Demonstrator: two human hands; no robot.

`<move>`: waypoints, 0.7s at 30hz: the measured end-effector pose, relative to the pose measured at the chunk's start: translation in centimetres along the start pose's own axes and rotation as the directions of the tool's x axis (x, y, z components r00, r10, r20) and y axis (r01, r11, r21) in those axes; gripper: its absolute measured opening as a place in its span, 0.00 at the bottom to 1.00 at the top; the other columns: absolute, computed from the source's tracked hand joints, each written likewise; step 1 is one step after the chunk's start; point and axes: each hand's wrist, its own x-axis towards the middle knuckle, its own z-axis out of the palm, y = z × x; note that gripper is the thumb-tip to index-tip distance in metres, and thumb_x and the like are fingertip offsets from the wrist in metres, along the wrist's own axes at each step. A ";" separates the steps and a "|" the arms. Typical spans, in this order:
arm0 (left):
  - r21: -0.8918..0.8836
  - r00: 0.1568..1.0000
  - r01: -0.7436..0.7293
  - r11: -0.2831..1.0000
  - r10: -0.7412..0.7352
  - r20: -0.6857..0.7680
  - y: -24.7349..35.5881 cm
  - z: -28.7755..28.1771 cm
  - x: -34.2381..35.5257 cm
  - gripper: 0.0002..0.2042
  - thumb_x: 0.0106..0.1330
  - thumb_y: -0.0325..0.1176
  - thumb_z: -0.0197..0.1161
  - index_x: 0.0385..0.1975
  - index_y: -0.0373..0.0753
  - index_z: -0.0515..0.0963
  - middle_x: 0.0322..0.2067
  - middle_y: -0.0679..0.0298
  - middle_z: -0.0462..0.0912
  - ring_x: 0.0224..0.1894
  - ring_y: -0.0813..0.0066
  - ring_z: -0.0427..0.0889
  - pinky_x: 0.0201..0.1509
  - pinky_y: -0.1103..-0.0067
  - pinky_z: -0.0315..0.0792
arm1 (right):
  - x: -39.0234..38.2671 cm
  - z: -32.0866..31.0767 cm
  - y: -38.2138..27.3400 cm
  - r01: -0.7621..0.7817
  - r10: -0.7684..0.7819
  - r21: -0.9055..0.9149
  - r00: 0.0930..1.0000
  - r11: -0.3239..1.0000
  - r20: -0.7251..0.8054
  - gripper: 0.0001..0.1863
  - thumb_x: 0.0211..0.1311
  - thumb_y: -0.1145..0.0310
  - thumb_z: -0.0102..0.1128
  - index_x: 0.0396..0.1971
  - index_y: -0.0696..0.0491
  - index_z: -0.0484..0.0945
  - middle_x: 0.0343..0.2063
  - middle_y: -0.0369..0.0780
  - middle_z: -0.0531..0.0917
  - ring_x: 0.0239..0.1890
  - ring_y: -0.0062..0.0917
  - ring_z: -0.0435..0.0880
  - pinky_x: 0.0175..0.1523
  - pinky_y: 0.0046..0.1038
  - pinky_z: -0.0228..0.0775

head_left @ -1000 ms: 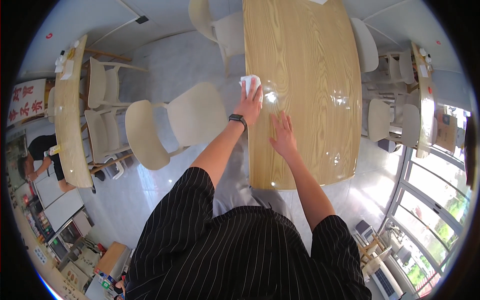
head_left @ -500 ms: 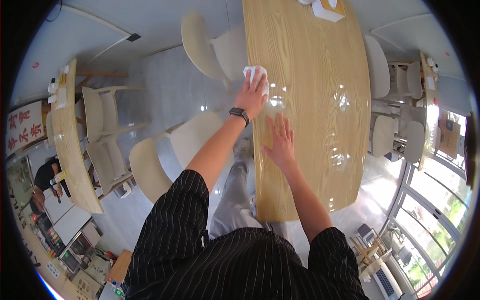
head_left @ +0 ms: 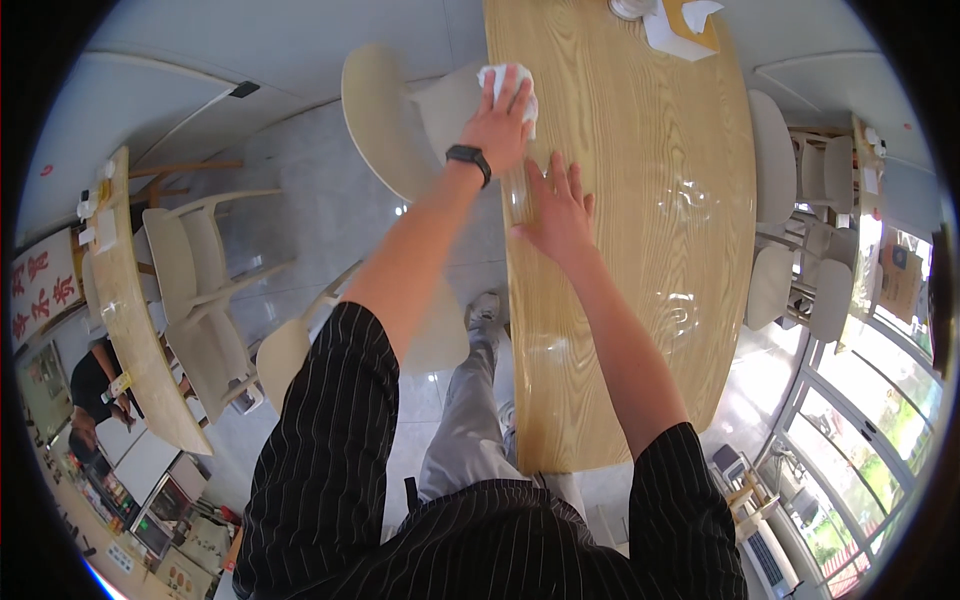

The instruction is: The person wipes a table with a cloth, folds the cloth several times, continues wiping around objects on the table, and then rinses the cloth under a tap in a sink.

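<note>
A crumpled white tissue (head_left: 517, 88) lies under the fingers of my left hand (head_left: 496, 128), which presses it against the left long edge of the wooden table (head_left: 620, 300). A black band sits on that wrist. To the right and nearer, my right hand (head_left: 560, 212) rests palm down on the tabletop near the same edge, fingers a little apart, holding nothing. The tabletop is pale, grained and glossy, with light glinting off it.
On the table's far end stand a tissue box (head_left: 682, 28) and a round white container (head_left: 632, 8). Beige chairs (head_left: 378, 120) line its left side; others (head_left: 770, 160) stand to the right. Another person (head_left: 95, 385) is at the far left, beyond a second table (head_left: 150, 330).
My left hand has moved farther along the table edge with the tissue. My right hand has also slid farther forward on the tabletop. The view has shifted slightly.
</note>
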 end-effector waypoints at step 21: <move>-0.367 0.934 0.231 0.901 -0.311 -0.175 -11.9 5.4 15.8 0.40 0.69 0.39 0.56 0.77 0.37 0.43 0.78 0.47 0.40 0.79 0.40 0.36 0.79 0.47 0.43 | 1.1 -0.1 -1.4 -0.017 0.015 0.015 0.990 1.000 0.137 0.64 0.43 0.54 0.82 0.78 0.38 0.46 0.78 0.48 0.41 0.78 0.56 0.40 0.68 0.69 0.56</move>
